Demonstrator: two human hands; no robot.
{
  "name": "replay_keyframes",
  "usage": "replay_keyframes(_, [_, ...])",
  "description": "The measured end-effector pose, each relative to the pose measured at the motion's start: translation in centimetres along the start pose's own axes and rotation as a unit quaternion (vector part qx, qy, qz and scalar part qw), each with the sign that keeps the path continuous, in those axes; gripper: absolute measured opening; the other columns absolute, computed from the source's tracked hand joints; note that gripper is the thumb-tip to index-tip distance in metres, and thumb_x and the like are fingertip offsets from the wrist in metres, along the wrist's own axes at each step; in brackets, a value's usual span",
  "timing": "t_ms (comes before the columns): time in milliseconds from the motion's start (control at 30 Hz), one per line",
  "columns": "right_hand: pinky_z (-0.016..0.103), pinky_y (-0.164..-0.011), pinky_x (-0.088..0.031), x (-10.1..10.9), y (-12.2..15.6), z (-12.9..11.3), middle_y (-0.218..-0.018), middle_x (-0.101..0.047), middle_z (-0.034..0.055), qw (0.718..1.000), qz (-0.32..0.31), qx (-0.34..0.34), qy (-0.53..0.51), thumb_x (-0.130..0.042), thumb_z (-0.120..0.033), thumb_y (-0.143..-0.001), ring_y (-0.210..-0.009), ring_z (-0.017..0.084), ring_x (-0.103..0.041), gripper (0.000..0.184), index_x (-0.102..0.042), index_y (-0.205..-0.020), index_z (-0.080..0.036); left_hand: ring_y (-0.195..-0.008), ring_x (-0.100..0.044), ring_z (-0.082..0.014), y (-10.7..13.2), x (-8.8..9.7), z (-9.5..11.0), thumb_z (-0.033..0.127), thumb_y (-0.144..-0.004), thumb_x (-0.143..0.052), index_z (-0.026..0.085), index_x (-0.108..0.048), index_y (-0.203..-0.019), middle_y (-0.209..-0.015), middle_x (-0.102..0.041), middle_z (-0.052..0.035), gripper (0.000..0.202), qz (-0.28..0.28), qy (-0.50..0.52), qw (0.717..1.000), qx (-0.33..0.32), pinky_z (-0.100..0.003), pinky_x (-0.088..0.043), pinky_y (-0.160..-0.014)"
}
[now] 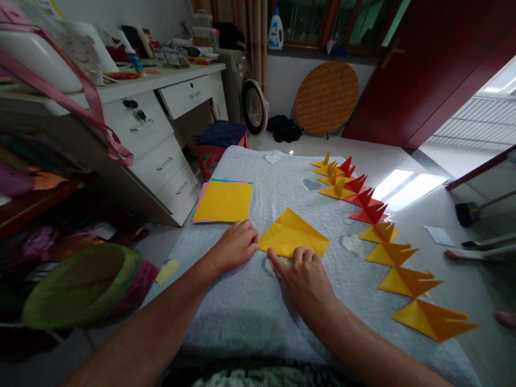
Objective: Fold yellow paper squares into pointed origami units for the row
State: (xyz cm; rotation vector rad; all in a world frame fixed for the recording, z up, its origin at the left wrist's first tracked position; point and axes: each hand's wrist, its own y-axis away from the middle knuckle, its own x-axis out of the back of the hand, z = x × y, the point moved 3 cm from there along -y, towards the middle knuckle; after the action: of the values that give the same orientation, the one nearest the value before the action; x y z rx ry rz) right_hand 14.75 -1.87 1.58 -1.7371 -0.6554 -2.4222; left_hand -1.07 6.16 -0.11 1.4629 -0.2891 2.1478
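Observation:
A yellow sheet of origami paper (293,232), folded into a kite-like shape with a point away from me, lies on the cloth-covered table (258,301). My left hand (238,242) is closed at the paper's left corner, its fingertips pinched there. My right hand (303,271) rests on the near edge, index finger stretched along the fold and the other fingers curled onto the paper. Left of the folded piece sits a stack of square paper (223,202), yellow on top with pink and blue edges showing.
Folded yellow paper cranes (411,282) and red ones (365,199) line the table's right side. A white desk with drawers (139,131) stands at the left, near a green-rimmed bin (83,285). Behind the table are a stool (221,134) and an open washing-machine door (255,107).

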Motion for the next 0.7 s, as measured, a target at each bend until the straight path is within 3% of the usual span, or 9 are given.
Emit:
replay_keyframes(400, [0.042,-0.068,-0.042,0.3,-0.2,-0.4,-0.103,-0.065,0.0194,1.0,-0.002,-0.011,0.01,-0.041,-0.017,-0.099,-0.084,0.03,-0.064,0.063,-0.027,-0.152,-0.048,-0.092,-0.056,-0.0223,0.3,-0.1,0.0,0.018,-0.09,-0.047,0.017,-0.062,-0.082,-0.093,-0.06,-0.0082,0.017,0.009,-0.061,0.998,0.0,-0.035,-0.044,-0.083])
replay_keyframes(567, [0.042,-0.069,-0.041,0.4,-0.1,-0.4,-0.102,-0.064,0.0194,1.0,0.011,-0.016,-0.012,-0.041,-0.015,-0.098,-0.084,0.03,-0.063,0.062,-0.034,-0.149,-0.048,-0.091,-0.058,-0.023,0.5,0.7,0.2,0.017,-0.09,-0.046,0.016,-0.062,-0.083,-0.093,-0.063,-0.0091,0.018,-0.005,-0.076,0.997,0.012,-0.035,-0.045,-0.083])
replay_keyframes(700, [0.041,-0.069,-0.041,0.4,-0.1,-0.4,-0.103,-0.064,0.0185,1.0,0.008,-0.021,-0.017,-0.042,-0.014,-0.098,-0.083,0.028,-0.062,0.062,-0.034,-0.149,-0.048,-0.092,-0.061,-0.0231,0.9,1.6,0.4,0.015,-0.091,-0.045,0.017,-0.063,-0.095,-0.096,-0.066,-0.0079,0.019,0.009,-0.065,0.997,0.038,-0.034,-0.046,-0.082])
